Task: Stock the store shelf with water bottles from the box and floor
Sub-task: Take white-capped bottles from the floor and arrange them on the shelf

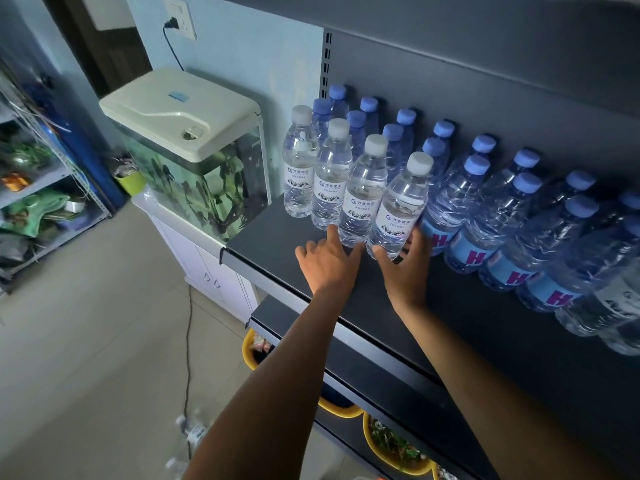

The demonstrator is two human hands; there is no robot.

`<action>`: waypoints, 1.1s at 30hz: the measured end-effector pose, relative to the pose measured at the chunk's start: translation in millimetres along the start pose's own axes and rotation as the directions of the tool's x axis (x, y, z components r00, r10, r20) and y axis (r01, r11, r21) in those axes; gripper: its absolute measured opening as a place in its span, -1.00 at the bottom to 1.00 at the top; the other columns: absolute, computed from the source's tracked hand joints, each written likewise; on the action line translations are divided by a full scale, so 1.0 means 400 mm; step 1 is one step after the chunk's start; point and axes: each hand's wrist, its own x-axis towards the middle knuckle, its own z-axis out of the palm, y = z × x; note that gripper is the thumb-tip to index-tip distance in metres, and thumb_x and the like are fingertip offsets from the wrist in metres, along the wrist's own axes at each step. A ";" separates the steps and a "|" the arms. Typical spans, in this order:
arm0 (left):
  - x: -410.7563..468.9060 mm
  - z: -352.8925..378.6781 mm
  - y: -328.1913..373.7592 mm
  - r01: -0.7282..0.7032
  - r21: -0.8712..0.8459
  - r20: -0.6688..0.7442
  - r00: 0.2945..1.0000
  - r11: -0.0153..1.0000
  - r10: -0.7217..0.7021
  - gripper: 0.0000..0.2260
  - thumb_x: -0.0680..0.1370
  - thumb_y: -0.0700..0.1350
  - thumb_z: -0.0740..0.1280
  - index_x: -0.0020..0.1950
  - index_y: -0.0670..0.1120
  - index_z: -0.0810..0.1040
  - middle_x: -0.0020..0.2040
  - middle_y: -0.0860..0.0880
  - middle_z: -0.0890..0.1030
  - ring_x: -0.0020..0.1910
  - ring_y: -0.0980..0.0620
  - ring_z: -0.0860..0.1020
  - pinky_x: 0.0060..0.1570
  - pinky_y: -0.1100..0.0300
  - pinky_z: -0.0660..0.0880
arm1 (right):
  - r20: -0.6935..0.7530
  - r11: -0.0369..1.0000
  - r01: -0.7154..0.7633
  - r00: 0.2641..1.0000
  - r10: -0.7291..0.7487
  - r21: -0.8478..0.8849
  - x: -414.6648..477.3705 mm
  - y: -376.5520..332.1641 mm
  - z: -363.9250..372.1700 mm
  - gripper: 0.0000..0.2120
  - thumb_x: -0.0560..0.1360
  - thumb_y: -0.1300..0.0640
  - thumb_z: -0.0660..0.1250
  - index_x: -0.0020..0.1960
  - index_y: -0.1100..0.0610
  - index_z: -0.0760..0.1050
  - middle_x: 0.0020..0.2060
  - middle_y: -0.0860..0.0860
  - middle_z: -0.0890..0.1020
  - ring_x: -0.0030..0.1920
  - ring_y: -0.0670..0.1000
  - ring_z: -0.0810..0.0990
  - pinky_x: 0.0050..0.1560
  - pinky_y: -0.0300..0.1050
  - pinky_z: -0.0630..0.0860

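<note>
Dark shelving (398,306) ran along the wall, its top board already crowded with water. Four white-capped bottles (363,188) stood in a slanting front row near the board's left end, and both hands were down at the feet of the last two. The left hand (327,265) lay flat with fingers spread and slack, one fingertip touching the base of the third bottle. The right hand (410,265) was loosely cupped about the foot of the fourth bottle (398,209), fingers curved against it but not clenched.

My worry was a topple. Those bottles were tall and narrow, packed shoulder to shoulder, so a push low on one would likely tip it into its neighbours. The blue-capped bottles (460,199) pressed close on the right and behind, leaving little room to slide anything.

Further out, a fish tank (194,168) sat just beside the shelf end, below the leftmost bottle. Anything knocked off that corner might have struck its lid. A cable (188,341) trailed across the floor, with more bottles (188,431) blurred beside it, easy to trip on. Yellow tubs (398,445) sat under the lower shelf.
</note>
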 end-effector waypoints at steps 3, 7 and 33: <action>-0.001 -0.002 0.000 0.030 -0.040 0.001 1.000 0.999 -0.030 -0.51 0.53 0.40 0.21 0.11 -0.02 0.37 -0.17 -0.04 0.63 -0.03 -0.14 0.53 0.13 -0.03 0.28 | -0.018 0.997 -0.038 0.999 0.039 0.061 -0.005 -0.011 -0.005 -0.28 0.33 -0.03 0.54 0.41 0.00 0.33 0.24 0.01 0.46 0.20 0.05 0.57 0.24 0.18 0.56; -0.005 0.001 -0.003 0.093 -0.185 -0.025 0.995 0.978 -0.099 -0.45 0.45 0.40 0.32 0.07 -0.05 0.35 -0.13 -0.04 0.61 -0.01 -0.12 0.54 0.15 0.00 0.29 | -0.048 0.994 -0.088 0.995 0.091 0.062 -0.039 -0.022 -0.025 -0.32 0.30 -0.09 0.47 0.34 0.13 0.38 0.18 0.02 0.43 0.20 0.13 0.53 0.24 0.18 0.54; -1.067 0.143 -0.247 0.461 -0.476 -0.051 0.836 0.749 -0.547 -0.72 0.49 -0.04 0.34 0.13 -0.17 0.53 0.06 -0.11 0.55 0.11 -0.17 0.50 0.14 0.01 0.43 | 0.523 0.925 0.354 0.766 -0.373 0.141 -0.672 0.108 -0.315 -0.76 0.48 0.41 0.33 0.13 0.27 0.54 0.09 0.11 0.58 0.16 0.08 0.52 0.29 -0.34 0.33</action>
